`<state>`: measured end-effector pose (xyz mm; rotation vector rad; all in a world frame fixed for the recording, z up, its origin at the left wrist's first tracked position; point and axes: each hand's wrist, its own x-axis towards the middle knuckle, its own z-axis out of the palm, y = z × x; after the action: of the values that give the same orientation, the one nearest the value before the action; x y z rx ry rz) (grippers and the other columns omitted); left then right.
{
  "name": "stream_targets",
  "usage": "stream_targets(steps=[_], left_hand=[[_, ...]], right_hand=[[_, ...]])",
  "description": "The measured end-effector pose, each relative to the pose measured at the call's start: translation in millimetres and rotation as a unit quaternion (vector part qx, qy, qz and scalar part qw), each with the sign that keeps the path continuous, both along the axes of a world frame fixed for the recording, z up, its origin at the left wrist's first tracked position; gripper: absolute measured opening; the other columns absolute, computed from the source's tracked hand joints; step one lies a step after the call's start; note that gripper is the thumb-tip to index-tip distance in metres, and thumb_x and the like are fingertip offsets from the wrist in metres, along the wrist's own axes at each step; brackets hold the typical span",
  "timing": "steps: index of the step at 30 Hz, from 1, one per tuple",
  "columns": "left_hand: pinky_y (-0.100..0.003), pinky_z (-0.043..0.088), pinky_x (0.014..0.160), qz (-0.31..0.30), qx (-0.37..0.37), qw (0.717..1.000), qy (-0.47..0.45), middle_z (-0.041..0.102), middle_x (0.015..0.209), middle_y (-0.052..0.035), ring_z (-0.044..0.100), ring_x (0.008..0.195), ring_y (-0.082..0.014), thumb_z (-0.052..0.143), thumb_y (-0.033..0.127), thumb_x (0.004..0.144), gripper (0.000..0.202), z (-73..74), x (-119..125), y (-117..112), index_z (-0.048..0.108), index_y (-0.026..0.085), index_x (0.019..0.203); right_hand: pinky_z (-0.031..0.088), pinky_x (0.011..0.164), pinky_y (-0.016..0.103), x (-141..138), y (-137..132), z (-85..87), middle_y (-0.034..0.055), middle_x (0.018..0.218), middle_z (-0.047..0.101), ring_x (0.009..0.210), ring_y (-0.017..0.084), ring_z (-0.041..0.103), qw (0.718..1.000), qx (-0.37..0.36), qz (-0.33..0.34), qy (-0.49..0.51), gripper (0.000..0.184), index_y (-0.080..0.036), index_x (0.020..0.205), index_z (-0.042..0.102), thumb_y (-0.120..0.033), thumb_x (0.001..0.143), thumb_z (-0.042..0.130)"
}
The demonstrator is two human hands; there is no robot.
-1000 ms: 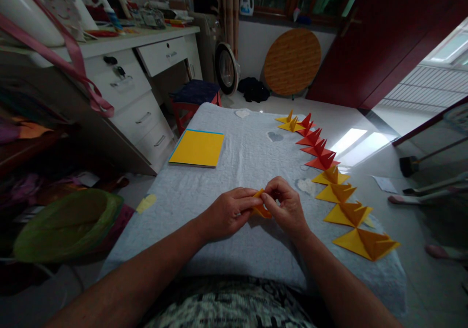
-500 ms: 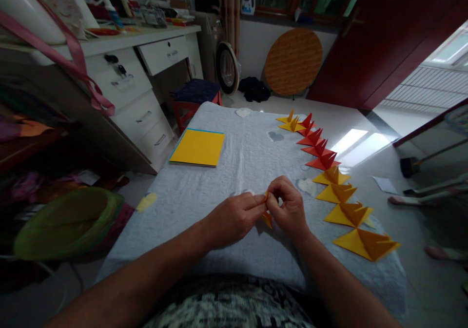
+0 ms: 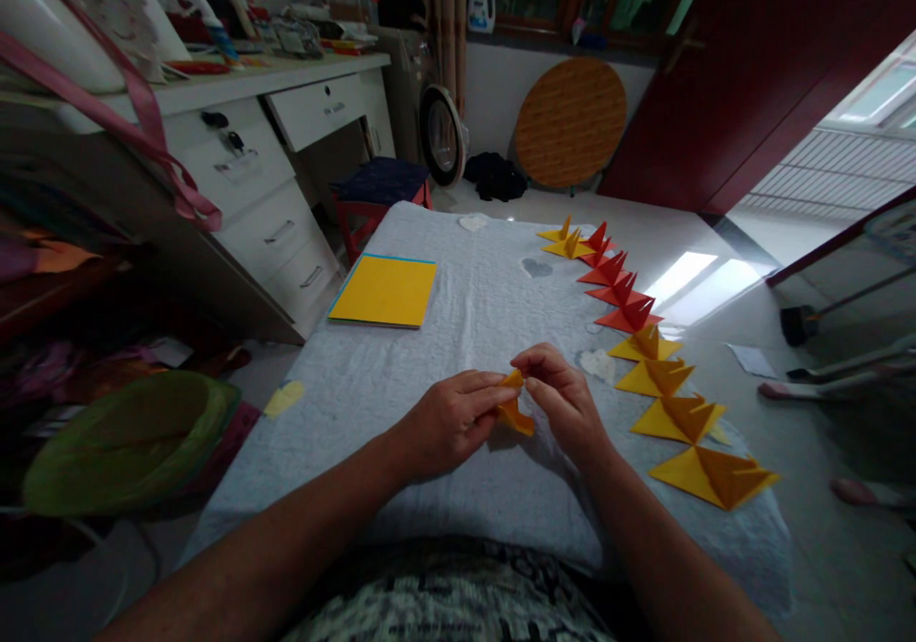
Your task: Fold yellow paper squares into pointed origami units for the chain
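Note:
Low over the near middle of the table, my left hand (image 3: 458, 420) grips a folded piece of yellow origami paper (image 3: 516, 417) between thumb and fingers. Part of the paper lies hidden under those fingers. At its upper right edge is my right hand (image 3: 565, 399), with thumb and a fingertip on either side of the paper's top corner. Its other fingers are curled. To the right runs a curved row of finished-looking folded paper pieces: several yellow ones (image 3: 655, 377) nearest, several red ones (image 3: 626, 313) beyond, and two yellow ones (image 3: 567, 243) at the far end.
A stack of square yellow paper (image 3: 383, 291) lies at the table's left. The table wears a pale quilted cloth (image 3: 458, 346). Left of it stand a green-lined bin (image 3: 129, 442) and a white desk (image 3: 264, 213). A stool (image 3: 383, 184) is beyond the far left corner.
My right thumb and fingers have loosened and spread a little at the paper's top. More of the folded yellow paper shows between my hands. The view has shifted slightly.

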<state>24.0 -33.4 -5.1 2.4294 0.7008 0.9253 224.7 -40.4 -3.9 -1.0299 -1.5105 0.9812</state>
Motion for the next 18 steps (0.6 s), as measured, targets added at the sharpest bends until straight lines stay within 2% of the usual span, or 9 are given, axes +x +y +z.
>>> stream_targets(steps=[4, 8, 14, 18], left_hand=[[-0.037, 0.056, 0.098, -0.007, -0.070, 0.997, -0.040, 0.071, 0.122, -0.0096, 0.067, 0.113, -0.0191, 0.052, 0.009, 0.087, 0.039, 3.0, -3.2, 2.8, 0.065, 0.018, 0.123], [-0.035, 0.055, 0.097, -0.025, -0.120, 0.990, -0.066, 0.072, 0.121, -0.0085, 0.068, 0.110, -0.0179, 0.054, 0.008, 0.086, 0.039, 7.2, -4.8, 2.7, 0.067, 0.019, 0.121], [-0.035, 0.055, 0.098, -0.037, -0.156, 0.983, -0.085, 0.072, 0.122, -0.0076, 0.068, 0.110, -0.0182, 0.055, 0.006, 0.082, 0.042, 7.9, -6.2, 2.7, 0.068, 0.019, 0.120], [-0.037, 0.056, 0.097, -0.043, -0.171, 0.980, -0.095, 0.072, 0.121, -0.0077, 0.069, 0.109, -0.0189, 0.056, 0.007, 0.082, 0.040, 9.2, -7.4, 2.9, 0.069, 0.019, 0.118]], right_hand=[[0.042, 0.065, 0.029, -0.3, 2.2, -0.8, 0.0003, 0.078, 0.055, 0.072, 0.016, 0.052, 0.999, -0.033, 0.038, 0.003, 0.007, -0.022, 0.083, 0.065, -0.027, 0.085, 0.061], [0.041, 0.063, 0.028, -1.7, 3.2, -1.3, 0.0001, 0.076, 0.055, 0.070, 0.015, 0.051, 0.997, -0.060, 0.044, 0.021, 0.013, -0.021, 0.079, 0.064, -0.032, 0.086, 0.065], [0.042, 0.061, 0.025, -2.4, 3.4, -0.4, -0.0004, 0.075, 0.055, 0.069, 0.013, 0.051, 0.993, -0.083, 0.057, 0.056, 0.022, -0.021, 0.078, 0.065, -0.040, 0.085, 0.071], [0.043, 0.059, 0.024, -2.6, 3.2, 1.8, -0.0012, 0.072, 0.056, 0.065, 0.012, 0.052, 0.985, -0.124, 0.076, 0.093, 0.029, -0.020, 0.078, 0.064, -0.046, 0.081, 0.075]])
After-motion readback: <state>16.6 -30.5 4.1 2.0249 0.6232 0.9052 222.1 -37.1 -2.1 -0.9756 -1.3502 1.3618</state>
